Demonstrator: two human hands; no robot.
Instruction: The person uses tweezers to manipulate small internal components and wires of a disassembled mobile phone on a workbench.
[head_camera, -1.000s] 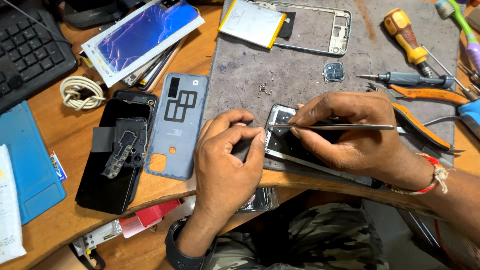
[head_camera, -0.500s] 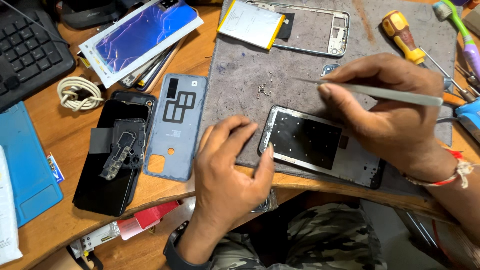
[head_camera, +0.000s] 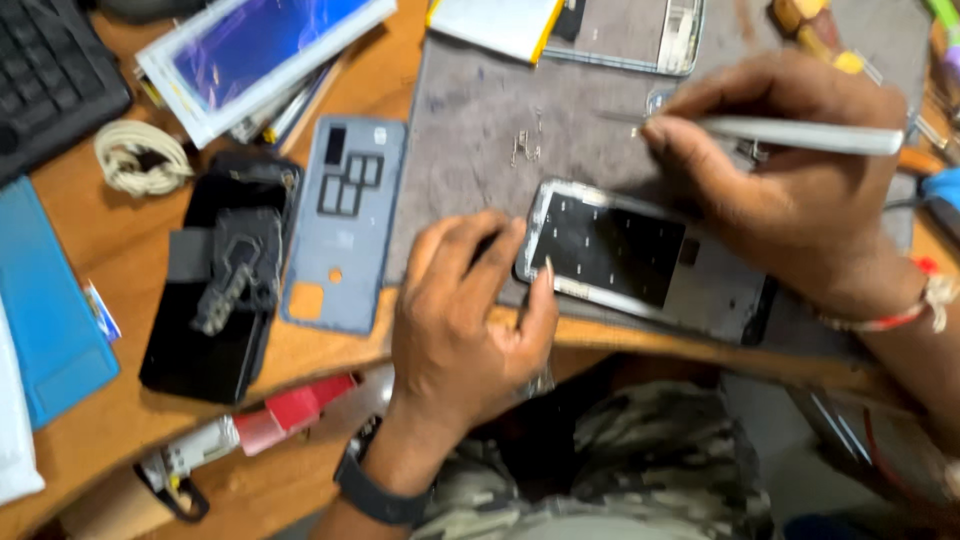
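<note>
Wooden desk (head_camera: 90, 250) carried our grey work mat (head_camera: 470, 150). On mat, opened phone frame (head_camera: 640, 255) lay face-down near front edge. Blue-grey back cover (head_camera: 345, 220) sat just left of mat. Our left hand (head_camera: 465, 320) pressed frame's left end, fingers spread, clasping nothing. Our right hand (head_camera: 790, 190) pinched metal tweezers (head_camera: 760, 130) above frame, tips beside small screws (head_camera: 525, 145).

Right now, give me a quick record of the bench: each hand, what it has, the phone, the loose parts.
left hand: steadies the near end of the opened phone, no tool
right hand: holds metal tweezers, tips on the grey mat
opened phone: flat on the mat, back removed
small screws: loose on the mat, beyond the phone
blue back cover: lies left of the mat
</note>
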